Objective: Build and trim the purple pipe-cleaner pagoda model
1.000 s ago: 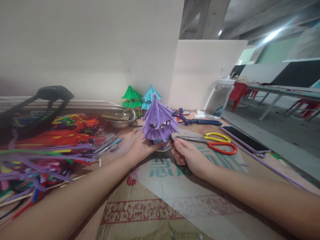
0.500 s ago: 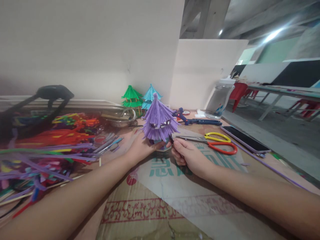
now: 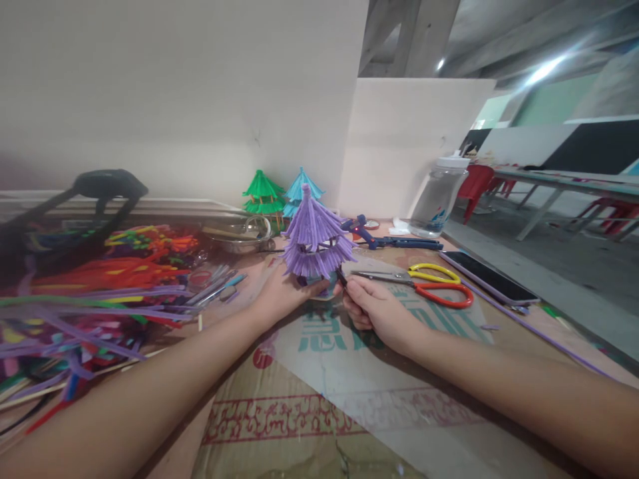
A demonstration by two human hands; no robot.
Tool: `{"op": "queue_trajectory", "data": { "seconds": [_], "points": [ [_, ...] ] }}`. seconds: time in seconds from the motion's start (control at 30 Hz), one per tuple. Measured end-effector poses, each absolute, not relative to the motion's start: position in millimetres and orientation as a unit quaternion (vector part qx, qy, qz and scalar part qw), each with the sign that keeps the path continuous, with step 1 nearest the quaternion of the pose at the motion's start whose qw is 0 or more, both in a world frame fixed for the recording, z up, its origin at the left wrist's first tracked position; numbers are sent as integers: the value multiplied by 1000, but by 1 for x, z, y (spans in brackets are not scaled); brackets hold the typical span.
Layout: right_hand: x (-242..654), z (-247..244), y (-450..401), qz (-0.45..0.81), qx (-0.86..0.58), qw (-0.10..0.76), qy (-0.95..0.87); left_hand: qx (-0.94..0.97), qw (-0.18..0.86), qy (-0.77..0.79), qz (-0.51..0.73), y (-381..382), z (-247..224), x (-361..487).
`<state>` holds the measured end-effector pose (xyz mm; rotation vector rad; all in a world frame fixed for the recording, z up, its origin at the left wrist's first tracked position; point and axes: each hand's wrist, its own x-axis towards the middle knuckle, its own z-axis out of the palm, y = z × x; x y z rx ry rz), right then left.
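Observation:
A purple two-tiered pavilion model (image 3: 317, 233) made of fuzzy stems stands upright at the centre of the head view. My left hand (image 3: 289, 293) grips its base from the left, thumb across the front. Close to the model's lower right edge, my right hand (image 3: 367, 303) is closed on a thin dark tool (image 3: 341, 276), whose tip reaches the lower tier. What exactly the tool is cannot be made out. Scissors (image 3: 434, 283) with one yellow and one red handle lie just beyond my right hand.
Green (image 3: 263, 193) and blue (image 3: 302, 186) pavilion models stand behind. Colourful stems (image 3: 114, 266) pile up at left beside a glass bowl (image 3: 239, 239). Toward the right are a glue gun (image 3: 363, 231), blue-handled pliers (image 3: 409, 243), a bottle (image 3: 439, 199) and a phone (image 3: 489, 276).
The purple model has tilted or shifted slightly to the left at its top. Both hands keep nearly the same place and hold.

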<state>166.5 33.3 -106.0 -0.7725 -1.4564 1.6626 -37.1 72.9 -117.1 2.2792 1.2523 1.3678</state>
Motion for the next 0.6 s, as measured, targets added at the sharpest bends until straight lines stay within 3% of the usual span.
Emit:
{"op": "queue_trajectory", "data": {
  "seconds": [0.6],
  "points": [
    [167, -105, 33, 656, -309, 381, -573, 774, 90, 426, 459, 73, -117, -37]
  ]
}}
